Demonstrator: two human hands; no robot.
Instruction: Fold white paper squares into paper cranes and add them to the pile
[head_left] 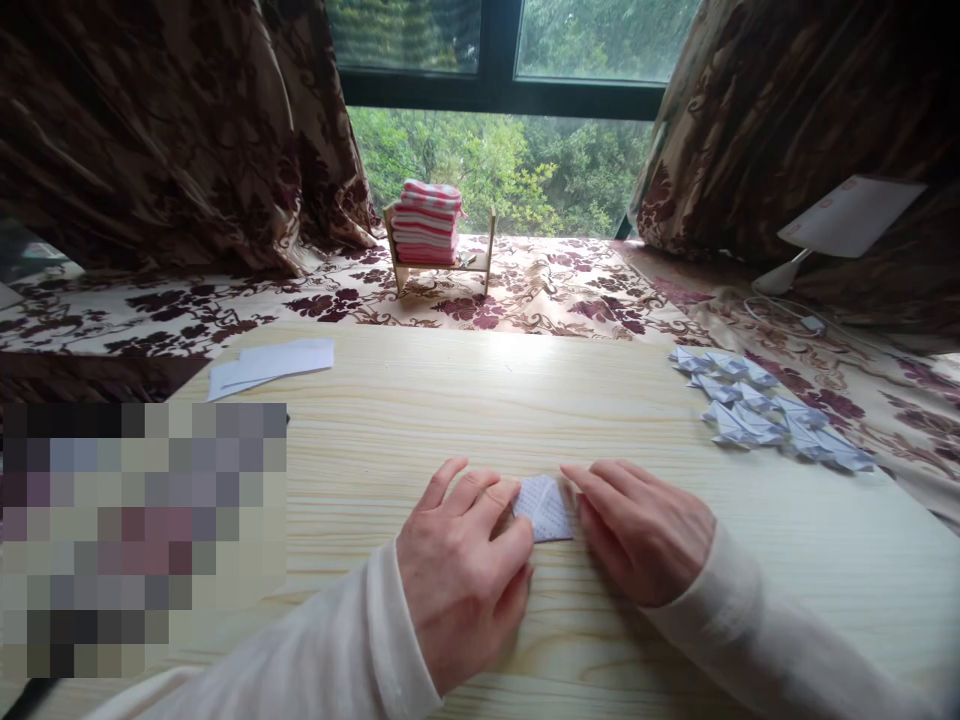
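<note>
A small folded piece of paper, white with faint printed marks, lies on the wooden table in front of me. My left hand has its thumb and index finger closed on the paper's left side. Just off the paper's right edge, my right hand rests with fingers stretched out and fairly close together, holding nothing visible. Whether its fingertips touch the paper, I cannot tell. Folded paper pieces with pointed shapes, several of them, are grouped at the table's right side. Flat white paper strips overlap at the far left.
The pale wooden table meets a flowered cloth at its far edge. On that cloth stand a small wooden rack with folded red-and-white cloths and a white lamp with a cable. A blurred-out area covers the left.
</note>
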